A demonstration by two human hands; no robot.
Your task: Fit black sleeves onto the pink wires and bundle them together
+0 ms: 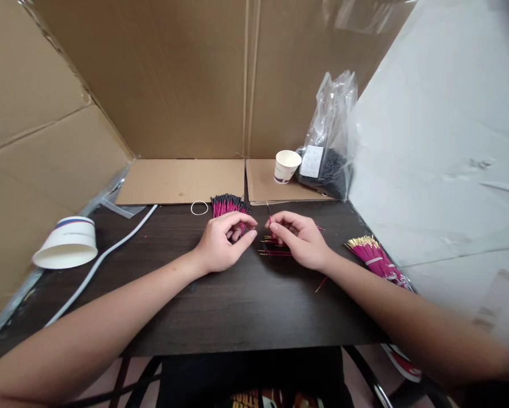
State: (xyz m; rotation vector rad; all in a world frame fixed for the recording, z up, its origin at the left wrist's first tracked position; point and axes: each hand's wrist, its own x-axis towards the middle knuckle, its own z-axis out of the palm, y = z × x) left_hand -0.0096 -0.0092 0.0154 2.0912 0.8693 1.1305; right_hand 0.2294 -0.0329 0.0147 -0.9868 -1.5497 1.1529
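My left hand point(222, 243) rests on the dark table point(220, 306) and is closed around a bundle of pink wires with black tips point(229, 205), which fans out beyond my fingers. My right hand point(299, 238) pinches a single pink wire point(269, 215) upright between thumb and forefinger, a short gap from the left hand. Several loose pink wires with gold ends point(275, 251) lie on the table beneath my right hand. A larger banded bundle of pink wires with gold ends point(375, 258) lies at the table's right edge.
A tipped paper cup point(67, 243) and a white cable point(101, 260) lie at left. A rubber band point(199, 208), an upright paper cup point(286, 166) and a plastic bag of black parts point(328, 158) sit at the back. Cardboard walls enclose the table.
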